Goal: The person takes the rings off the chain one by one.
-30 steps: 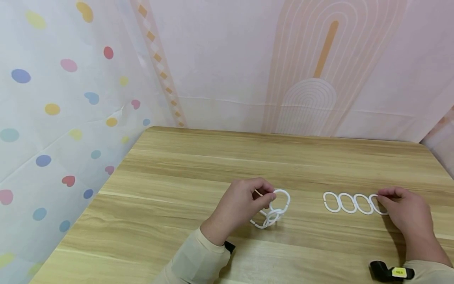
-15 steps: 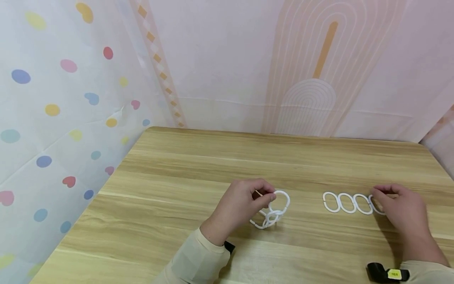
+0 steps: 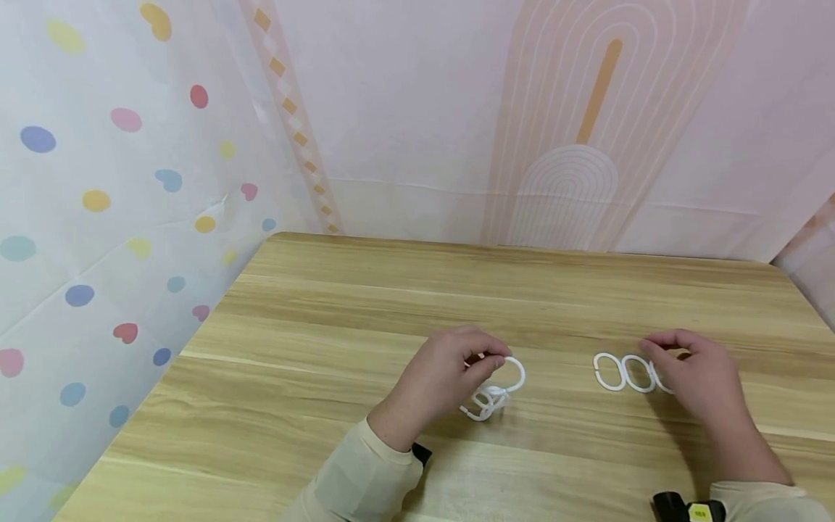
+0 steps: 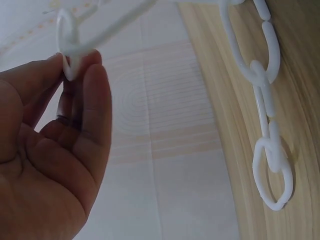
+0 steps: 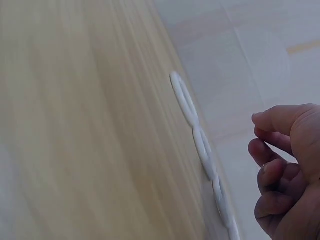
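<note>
My left hand (image 3: pixel 446 378) pinches the upper link (image 3: pixel 522 373) of a short chain of white plastic C-shaped links between thumb and index finger. Below it the rest of the chain (image 3: pixel 485 415) hangs in a small heap; the left wrist view shows several interlocked links (image 4: pixel 272 47). Toward the right side of the table, loose-looking white oval links (image 3: pixel 623 374) lie side by side in a row. Over the row's right end hovers my right hand (image 3: pixel 703 377), hiding part of it. In the right wrist view its fingers (image 5: pixel 272 175) are loosely curled, with nothing between them.
The links lie on a wood-grain table (image 3: pixel 365 290). A pale pink patterned cloth (image 3: pixel 417 130) hangs behind its far edge, and a dotted cloth (image 3: pixel 150 181) hangs along the left side. Both wrists wear black camera mounts, such as one at the right wrist (image 3: pixel 672 506).
My right hand has moved left along the row, from its right end toward the middle. The left hand stays nearly in place; its pinched link has turned and shifted slightly left.
</note>
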Demonstrator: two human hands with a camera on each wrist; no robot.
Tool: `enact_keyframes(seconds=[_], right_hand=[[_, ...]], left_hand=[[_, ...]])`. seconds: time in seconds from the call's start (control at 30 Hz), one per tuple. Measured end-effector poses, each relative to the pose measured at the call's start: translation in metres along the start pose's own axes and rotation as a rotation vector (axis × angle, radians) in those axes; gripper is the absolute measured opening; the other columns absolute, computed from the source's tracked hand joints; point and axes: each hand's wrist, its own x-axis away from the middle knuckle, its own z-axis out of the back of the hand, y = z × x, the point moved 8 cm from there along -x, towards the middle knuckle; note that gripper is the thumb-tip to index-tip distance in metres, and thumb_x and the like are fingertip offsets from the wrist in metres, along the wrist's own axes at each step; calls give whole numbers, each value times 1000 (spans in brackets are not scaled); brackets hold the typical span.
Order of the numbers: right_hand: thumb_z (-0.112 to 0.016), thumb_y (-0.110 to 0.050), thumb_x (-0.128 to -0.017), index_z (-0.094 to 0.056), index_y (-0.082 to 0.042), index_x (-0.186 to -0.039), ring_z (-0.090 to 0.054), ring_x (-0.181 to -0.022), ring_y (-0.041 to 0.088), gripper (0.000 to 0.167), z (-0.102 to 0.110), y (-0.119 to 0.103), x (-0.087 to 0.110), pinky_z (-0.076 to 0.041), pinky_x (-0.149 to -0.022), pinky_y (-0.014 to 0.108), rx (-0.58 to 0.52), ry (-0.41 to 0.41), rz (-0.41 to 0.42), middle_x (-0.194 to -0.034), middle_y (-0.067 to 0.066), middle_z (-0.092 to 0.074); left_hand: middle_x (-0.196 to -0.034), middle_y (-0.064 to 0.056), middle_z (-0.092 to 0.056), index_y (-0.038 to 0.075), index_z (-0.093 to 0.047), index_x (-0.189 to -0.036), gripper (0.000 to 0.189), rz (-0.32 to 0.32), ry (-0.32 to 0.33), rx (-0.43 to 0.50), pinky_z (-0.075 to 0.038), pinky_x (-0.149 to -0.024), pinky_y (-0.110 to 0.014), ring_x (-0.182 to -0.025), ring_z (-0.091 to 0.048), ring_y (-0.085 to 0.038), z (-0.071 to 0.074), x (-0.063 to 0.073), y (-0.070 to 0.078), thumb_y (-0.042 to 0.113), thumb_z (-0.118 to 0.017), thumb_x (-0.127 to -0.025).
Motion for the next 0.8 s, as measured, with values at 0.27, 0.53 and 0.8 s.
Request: enact_keyframes(seconds=[0.27,0.53,0.8], right_hand=[[-68,-37,-96,-74,-7,-107,-55,-73,6,33,-14,-20,5,-46,-57,26,-92,-36,30,-90,-18,-65],[-71,-33,-95,-75,-10,-99,-52,-65,12,23,-34,-58,20,-43,-49,28,-129,-87,125,-84,-2,-66],[-75,-19,-91,-78,-15,-93,-50,-62,10,5,-53,-105,47,-43,-54,25,-225,-156,286,-85,-6,-68]], left_hand=[[-96,1,-70,10,-77,-101,15,-64,-52,-75,-48,-69,-21,-75,-57,-8,-5,1,3,2,-67,-94],[-95,5,-72,11,-78,-100,10,-4,-79,-59,-48,-68,-20,-73,-56,-5,-6,2,-1,8,-70,-94],[-91,8,-72,16,-77,-96,5,86,-105,-1,-49,-62,-20,-66,-55,0,-8,0,-4,16,-72,-94]])
